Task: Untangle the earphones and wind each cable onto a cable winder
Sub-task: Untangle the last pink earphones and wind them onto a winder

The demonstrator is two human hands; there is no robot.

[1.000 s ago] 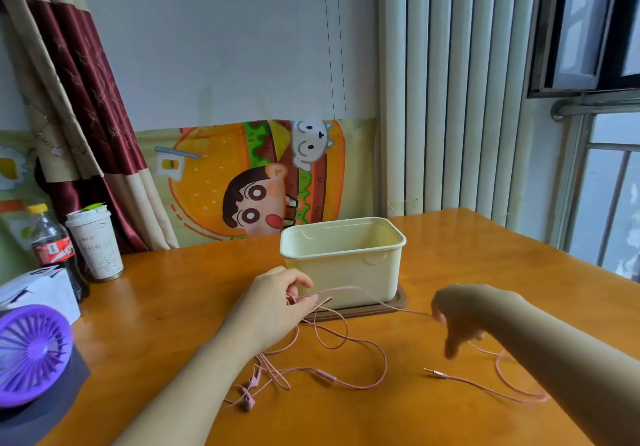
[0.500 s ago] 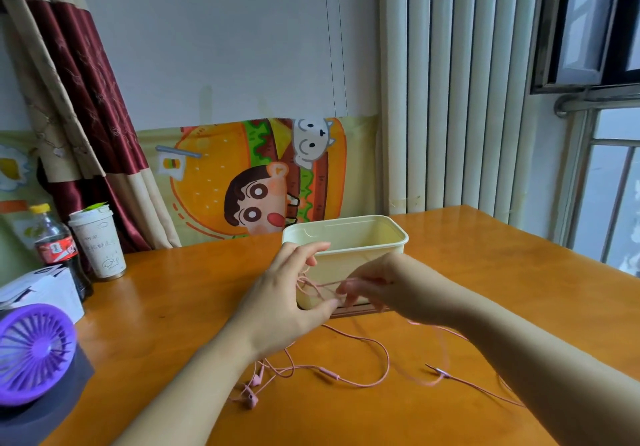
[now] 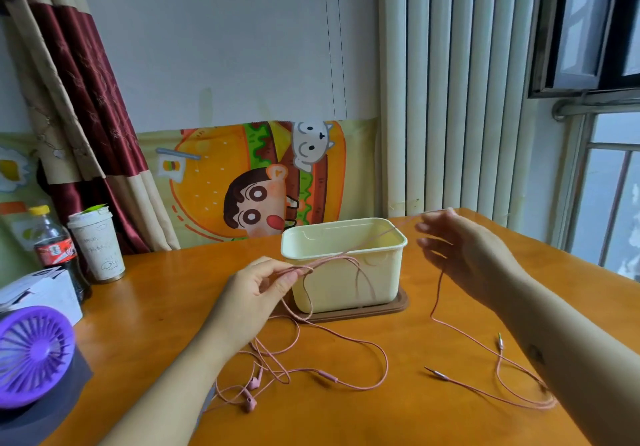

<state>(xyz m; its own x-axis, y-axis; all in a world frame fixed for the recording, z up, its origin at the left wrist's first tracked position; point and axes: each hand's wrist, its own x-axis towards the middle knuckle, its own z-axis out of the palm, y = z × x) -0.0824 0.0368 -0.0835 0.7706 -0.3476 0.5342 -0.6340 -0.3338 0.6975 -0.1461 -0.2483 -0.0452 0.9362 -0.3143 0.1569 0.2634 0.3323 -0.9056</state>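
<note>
Pink earphone cables [image 3: 349, 340] lie tangled on the orange table in front of a cream box. My left hand [image 3: 263, 289] pinches a bunch of cable strands at its fingertips, just left of the box. My right hand [image 3: 460, 255] is raised to the right of the box and holds a strand at its fingertips, stretched taut from the left hand across the box rim. Pink earbuds [image 3: 251, 395] lie near my left forearm. Two jack plugs [image 3: 438, 373] rest on the table at the right. No cable winder shows.
The cream plastic box [image 3: 346, 286] stands open on a brown lid in the table's middle. At the left are a purple fan [image 3: 33, 355], a white box, a paper cup [image 3: 97, 244] and a cola bottle [image 3: 55, 248]. The window is to the right.
My right hand has moved from beside my left hand up and to the right, pulling a cable strand taut over the box. My left hand keeps its pinch on the cables.
</note>
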